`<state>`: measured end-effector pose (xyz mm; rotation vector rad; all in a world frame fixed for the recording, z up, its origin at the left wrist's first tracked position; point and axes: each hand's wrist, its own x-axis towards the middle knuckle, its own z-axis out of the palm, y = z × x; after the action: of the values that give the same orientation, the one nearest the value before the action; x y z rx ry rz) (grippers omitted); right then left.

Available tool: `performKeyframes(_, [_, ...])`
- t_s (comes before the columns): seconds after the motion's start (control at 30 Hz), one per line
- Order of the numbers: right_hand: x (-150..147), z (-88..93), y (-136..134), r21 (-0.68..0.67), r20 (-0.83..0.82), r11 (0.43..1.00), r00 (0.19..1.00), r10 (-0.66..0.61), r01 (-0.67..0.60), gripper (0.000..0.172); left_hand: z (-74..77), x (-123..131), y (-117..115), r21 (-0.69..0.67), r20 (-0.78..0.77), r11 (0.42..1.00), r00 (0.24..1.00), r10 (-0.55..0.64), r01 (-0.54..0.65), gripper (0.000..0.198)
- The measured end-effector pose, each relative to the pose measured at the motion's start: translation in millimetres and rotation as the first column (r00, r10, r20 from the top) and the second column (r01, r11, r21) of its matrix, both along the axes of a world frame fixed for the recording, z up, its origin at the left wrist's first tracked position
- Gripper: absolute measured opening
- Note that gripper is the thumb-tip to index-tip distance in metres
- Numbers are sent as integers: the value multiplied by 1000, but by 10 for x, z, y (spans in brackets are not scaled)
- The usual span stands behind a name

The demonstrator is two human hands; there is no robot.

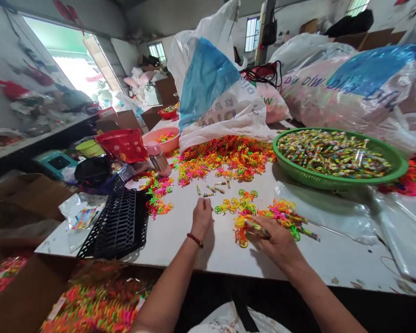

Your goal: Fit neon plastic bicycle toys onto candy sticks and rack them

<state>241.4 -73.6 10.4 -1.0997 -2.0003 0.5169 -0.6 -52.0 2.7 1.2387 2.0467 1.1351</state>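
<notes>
My left hand [201, 216], a beaded bracelet at its wrist, is closed on the white table [180, 236]. Its fingertips are beside several small striped tubes [210, 194], and whatever they pinch is hidden. In my right hand [277, 238] is a bundle of striped tubes [260, 228] with bright plastic toys [241, 231] at the far end, some shaped like little bicycles. Just beyond it lies another group of tubes with toys [291, 217]. Loose bicycle-shaped toys [234, 205] lie between my hands.
A heap of bright toys [229, 157] spreads before a big white-and-blue sack [215, 88]. At right stands a green basin [333, 182] of striped tubes. Black plastic trays [119, 226], a pink-capped bottle [159, 162] and a red bag [123, 145] are at left. Flat clear plastic bags [326, 212] lie right.
</notes>
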Motion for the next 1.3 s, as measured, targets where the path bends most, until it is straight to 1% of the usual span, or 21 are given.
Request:
performKeyframes(0.1, [171,46,78,0,-17,986,986,-168,168,34,67,-438,474,49,-129,988,980,153,-148,10])
performKeyframes(0.17, [136,71,11,-155,-72,971,978,-196,184,33,79,-695,714,88,-171,977,963,208,-195,23])
performKeyframes(0.23, [1,65,-123,-372,-153,920,970,-191,123,33,63,-876,862,104,-177,973,959,220,-204,27])
performKeyframes(0.33, [-251,-12,-332,-644,-279,761,949,-147,-72,36,-1,-1006,927,119,-124,973,969,214,-200,15])
performKeyframes(0.4, [-373,-78,-419,-713,-326,678,941,-92,-181,38,-50,-1032,887,140,-58,968,974,219,-209,8])
performKeyframes(0.43, [-412,-104,-442,-716,-338,662,940,-49,-223,38,-71,-1036,846,153,-15,963,974,226,-221,7])
performKeyframes(0.53, [-479,-133,-453,-685,-350,668,935,49,-291,37,-104,-1031,650,181,163,949,959,232,-260,7])
performKeyframes(0.6, [-519,-109,-433,-695,-368,649,928,48,-309,39,-101,-1021,466,185,313,946,929,199,-266,14])
performKeyframes(0.7, [-605,-32,-404,-724,-463,582,886,-13,-369,43,-79,-995,162,183,494,953,861,123,-241,18])
performKeyframes(0.77, [-662,24,-398,-731,-536,531,842,-60,-428,44,-66,-964,-16,178,674,957,737,52,-230,16])
performKeyframes(0.87, [-708,82,-415,-743,-588,478,798,-131,-468,45,-64,-895,-200,152,888,962,459,-31,-228,19])
performKeyframes(0.9, [-710,89,-424,-750,-588,469,796,-147,-467,45,-68,-868,-240,140,915,964,401,-39,-227,22])
performKeyframes(0.93, [-706,91,-435,-757,-581,468,799,-159,-457,46,-72,-841,-272,133,922,967,384,-40,-219,25])
performKeyframes(1.0, [-685,81,-459,-765,-555,486,816,-165,-422,47,-85,-794,-321,139,917,973,396,-56,-183,26])
performKeyframes(1.03, [-670,71,-470,-767,-541,497,825,-162,-405,47,-92,-777,-341,147,900,977,430,-67,-155,24])
performKeyframes(1.07, [-656,61,-481,-767,-532,505,832,-157,-396,47,-100,-767,-361,146,863,981,501,-65,-125,22])
performKeyframes(1.1, [-642,53,-492,-766,-531,507,834,-150,-396,46,-108,-764,-382,132,785,986,618,-42,-100,21])
performKeyframes(1.17, [-620,47,-511,-765,-541,491,829,-140,-417,45,-120,-782,-432,82,504,993,863,31,-83,19])
performKeyframes(1.2, [-614,49,-519,-767,-548,480,824,-142,-427,45,-124,-802,-460,64,354,994,933,65,-93,17])
performKeyframes(1.23, [-612,53,-526,-770,-552,468,820,-149,-433,46,-125,-829,-488,57,216,994,973,84,-98,13])
performKeyframes(1.3, [-617,59,-537,-785,-552,438,816,-172,-438,47,-122,-890,-530,66,-25,996,998,56,-54,7])
